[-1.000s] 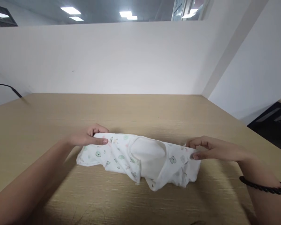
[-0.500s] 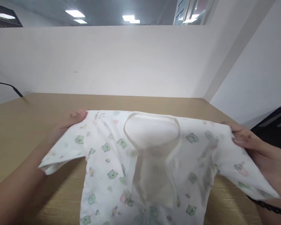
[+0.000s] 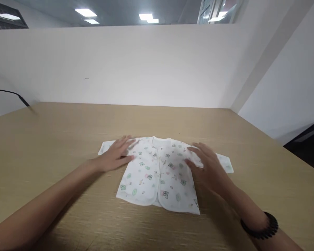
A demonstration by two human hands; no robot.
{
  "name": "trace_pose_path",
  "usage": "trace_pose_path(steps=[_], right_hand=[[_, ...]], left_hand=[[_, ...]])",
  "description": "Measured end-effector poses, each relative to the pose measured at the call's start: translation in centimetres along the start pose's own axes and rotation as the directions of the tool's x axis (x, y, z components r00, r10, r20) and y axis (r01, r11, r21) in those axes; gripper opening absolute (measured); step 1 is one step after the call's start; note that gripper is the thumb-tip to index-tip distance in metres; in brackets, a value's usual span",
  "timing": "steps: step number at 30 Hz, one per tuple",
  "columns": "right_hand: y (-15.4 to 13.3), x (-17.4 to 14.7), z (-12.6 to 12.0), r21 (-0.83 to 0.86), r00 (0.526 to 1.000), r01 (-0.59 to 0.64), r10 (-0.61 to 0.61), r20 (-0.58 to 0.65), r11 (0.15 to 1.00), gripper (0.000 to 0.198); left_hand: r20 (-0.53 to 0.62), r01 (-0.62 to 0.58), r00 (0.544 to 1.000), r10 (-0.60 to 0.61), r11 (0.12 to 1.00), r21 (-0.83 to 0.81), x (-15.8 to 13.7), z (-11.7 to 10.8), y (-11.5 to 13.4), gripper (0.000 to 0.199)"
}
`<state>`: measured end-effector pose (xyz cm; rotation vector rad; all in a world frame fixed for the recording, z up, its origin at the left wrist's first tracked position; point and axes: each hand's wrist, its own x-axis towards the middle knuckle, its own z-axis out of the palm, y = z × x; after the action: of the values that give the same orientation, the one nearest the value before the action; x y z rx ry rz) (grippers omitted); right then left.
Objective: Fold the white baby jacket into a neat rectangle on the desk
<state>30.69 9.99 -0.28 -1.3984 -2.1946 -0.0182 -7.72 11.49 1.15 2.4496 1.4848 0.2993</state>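
A small white baby shirt [image 3: 157,174] with little green and pink animal prints lies spread flat on the wooden table [image 3: 68,139], front side up, sleeves out to both sides. My left hand [image 3: 117,157] rests flat on its left shoulder, fingers spread. Over the shirt's right side, near the right sleeve, my right hand [image 3: 206,167] lies palm down with the fingers apart. Neither hand grips the cloth. A dark bead bracelet [image 3: 260,228] circles my right wrist.
White partition walls [image 3: 136,66] stand behind the table and along its right side. A black cable [image 3: 12,94] comes in at the far left. The table's right edge drops off to a dark floor [image 3: 308,139].
One second ago both hands pinched the bunched shirt by its shoulders, then lifted it up and open. Now the shirt lies flat on the table and both hands are pressed open on it.
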Motion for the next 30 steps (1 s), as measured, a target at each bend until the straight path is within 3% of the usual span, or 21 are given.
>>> trace_pose_path(steps=[3, 5, 7, 10, 12, 15, 18, 22, 27, 30], right_hand=[[-1.6, -0.8, 0.7, -0.003, 0.953, 0.001, 0.0, 0.302, 1.0, 0.063], [-1.6, -1.0, 0.8, 0.007, 0.894, -0.01, 0.006, 0.449, 1.0, 0.065], [-1.2, -0.9, 0.7, 0.005, 0.864, -0.04, 0.032, 0.502, 0.999, 0.063], [-1.0, -0.5, 0.5, -0.001, 0.887, -0.047, 0.042, 0.46, 0.999, 0.054], [-1.8, -0.5, 0.5, 0.04, 0.925, 0.015, -0.029, 0.379, 0.999, 0.043], [-4.3, -0.9, 0.8, 0.205, 0.942, 0.16, -0.211, 0.259, 0.966, 0.032], [-6.9, -1.6, 1.4, 0.33, 0.911, 0.234, -0.325, 0.252, 0.914, 0.029], [-7.9, -2.2, 1.7, 0.342, 0.91, 0.209, -0.31, 0.275, 0.916, 0.032], [-7.2, -1.9, 1.5, 0.317, 0.922, 0.135, -0.237, 0.307, 0.939, 0.004], [-7.2, -1.9, 1.6, 0.296, 0.922, 0.143, -0.236, 0.306, 0.944, 0.01]], left_hand=[[0.227, -0.04, 0.973, 0.035, 0.999, 0.018, -0.4, 0.5, 0.7, 0.075], [0.28, -0.026, 0.96, 0.016, 0.999, 0.033, -0.6, 0.4, 0.5, 0.076], [0.294, -0.015, 0.956, 0.001, 0.999, 0.045, -0.9, -0.1, 0.3, 0.077], [0.303, 0.017, 0.952, -0.038, 0.997, 0.071, -1.2, -0.7, 0.7, 0.079], [0.261, 0.003, 0.965, -0.028, 0.996, 0.093, -1.3, -0.7, 1.9, 0.076], [0.118, -0.171, 0.979, 0.164, 0.984, 0.057, -1.5, 0.2, 5.1, 0.058], [0.046, -0.355, 0.931, 0.362, 0.928, -0.114, -1.8, 1.7, 8.5, 0.047], [0.098, -0.37, 0.918, 0.385, 0.918, -0.144, -2.4, 2.9, 10.4, 0.07], [0.102, -0.341, 0.929, 0.355, 0.93, -0.136, -2.4, 2.7, 10.0, 0.055], [0.067, -0.322, 0.939, 0.338, 0.93, -0.177, -2.2, 2.9, 9.7, 0.046]])
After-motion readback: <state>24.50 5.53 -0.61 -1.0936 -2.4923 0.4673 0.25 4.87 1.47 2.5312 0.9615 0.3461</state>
